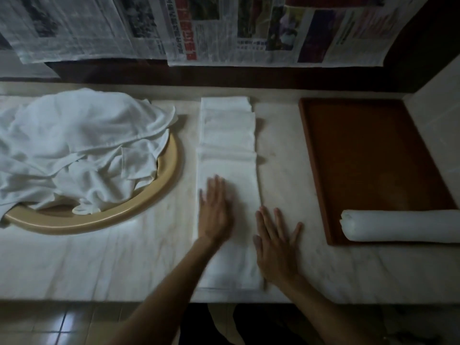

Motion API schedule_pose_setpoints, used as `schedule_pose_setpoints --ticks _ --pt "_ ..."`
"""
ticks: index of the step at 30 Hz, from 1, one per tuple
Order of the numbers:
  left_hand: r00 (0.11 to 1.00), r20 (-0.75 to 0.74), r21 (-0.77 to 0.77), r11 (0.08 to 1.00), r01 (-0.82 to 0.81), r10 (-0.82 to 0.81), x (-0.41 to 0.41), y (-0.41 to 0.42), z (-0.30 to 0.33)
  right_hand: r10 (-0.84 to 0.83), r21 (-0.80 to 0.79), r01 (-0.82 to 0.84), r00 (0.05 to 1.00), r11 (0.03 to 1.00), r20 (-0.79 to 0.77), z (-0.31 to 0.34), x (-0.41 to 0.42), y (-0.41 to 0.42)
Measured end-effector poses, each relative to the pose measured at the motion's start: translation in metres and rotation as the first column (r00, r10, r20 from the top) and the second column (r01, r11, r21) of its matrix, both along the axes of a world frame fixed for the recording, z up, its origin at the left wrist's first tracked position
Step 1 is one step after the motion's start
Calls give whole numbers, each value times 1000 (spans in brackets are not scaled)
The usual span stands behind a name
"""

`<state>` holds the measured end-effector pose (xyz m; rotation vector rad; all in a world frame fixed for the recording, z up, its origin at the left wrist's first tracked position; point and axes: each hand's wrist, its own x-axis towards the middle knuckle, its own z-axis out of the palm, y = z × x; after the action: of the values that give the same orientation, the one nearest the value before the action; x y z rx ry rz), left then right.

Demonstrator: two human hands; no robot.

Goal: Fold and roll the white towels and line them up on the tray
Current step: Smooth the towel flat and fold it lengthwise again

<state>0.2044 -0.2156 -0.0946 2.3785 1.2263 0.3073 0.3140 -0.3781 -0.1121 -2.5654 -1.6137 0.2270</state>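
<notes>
A white towel [227, 135] lies folded into a long narrow strip down the middle of the marble counter, running from the back toward me. My left hand [215, 210] presses flat on its near half with straight fingers. My right hand [276, 245] lies flat beside the strip's right edge, partly on the counter. The brown tray [368, 155] sits at the right, and one rolled white towel [400, 226] lies across its near end. A heap of loose white towels [74, 145] fills a beige round basin [159, 195] at the left.
Newspaper sheets [224, 28] hang on the dark wall behind the counter. A marble side wall [438, 120] closes off the right end past the tray. The counter's front edge [99, 298] runs below my arms, with tiled floor beneath.
</notes>
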Motion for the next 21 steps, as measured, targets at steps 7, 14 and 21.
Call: schedule_pose_setpoints --ticks 7,14,21 --pt "982 -188 62 998 -24 36 -90 -40 -23 -4 -13 3 1000 1000 -25 2 -2 1" --pt "989 -47 40 989 144 -142 -44 -84 -1 5 -25 -5 1000 1000 -6 1 0 0" --pt "970 -238 43 997 58 -46 -91 -55 -14 17 -15 -17 1000 1000 -1 3 -1 0"
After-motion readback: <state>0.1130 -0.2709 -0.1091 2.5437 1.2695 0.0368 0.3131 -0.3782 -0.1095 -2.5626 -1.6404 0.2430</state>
